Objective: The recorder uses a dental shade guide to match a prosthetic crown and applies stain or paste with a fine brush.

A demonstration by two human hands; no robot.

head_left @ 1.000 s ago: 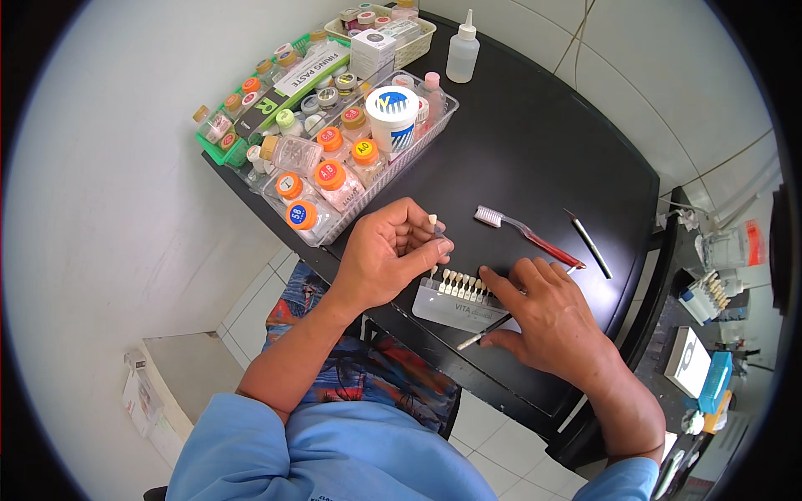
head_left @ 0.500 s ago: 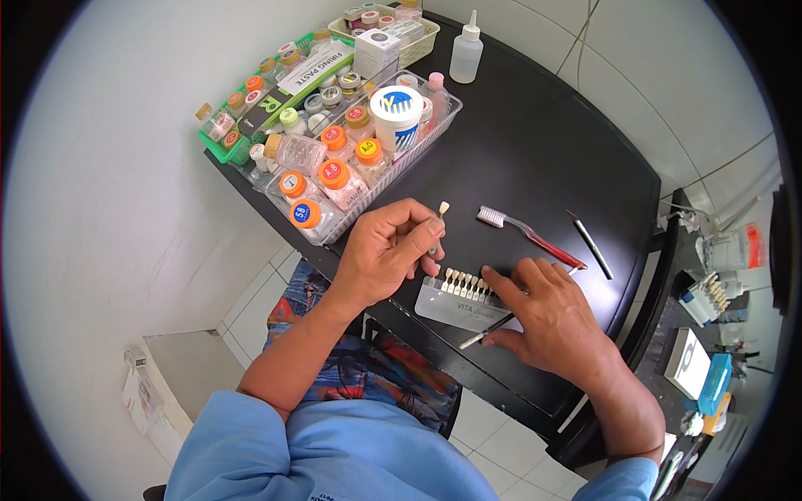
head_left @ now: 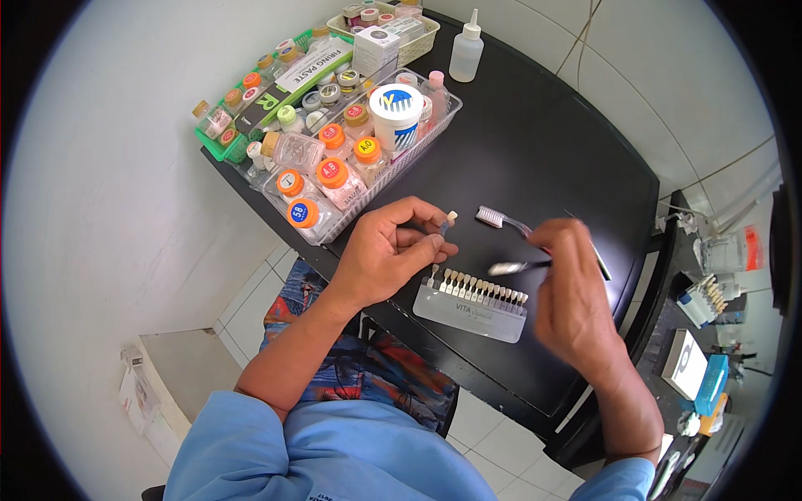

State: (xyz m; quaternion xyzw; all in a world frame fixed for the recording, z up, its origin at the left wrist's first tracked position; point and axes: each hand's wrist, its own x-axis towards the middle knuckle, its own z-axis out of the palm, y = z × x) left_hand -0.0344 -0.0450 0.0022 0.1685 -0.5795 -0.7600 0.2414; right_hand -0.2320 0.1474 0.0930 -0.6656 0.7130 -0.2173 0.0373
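My left hand (head_left: pixel 390 253) pinches a small shade tab with a tooth-shaped tip (head_left: pixel 450 219), held just above the black table (head_left: pixel 543 150). My right hand (head_left: pixel 576 292) is raised and blurred, gripping a thin metal tool (head_left: pixel 510 268) whose shiny end points left toward the tab. Below both hands lies a grey tooth shade guide (head_left: pixel 473 305) with a row of several tabs standing in it. A toothbrush (head_left: pixel 505 222) with a red handle lies on the table just beyond my right hand.
A clear tray (head_left: pixel 418 142) of several orange-capped jars and a white tub sits at the table's far left, beside a green tray (head_left: pixel 219 147) of small pots. A squeeze bottle (head_left: pixel 465 48) stands at the back. A side shelf with tools is at the right.
My right hand has lifted off the shade guide, picked up the thin tool that lay by it, and swung it up toward the tab. My left hand stays put with the tab.
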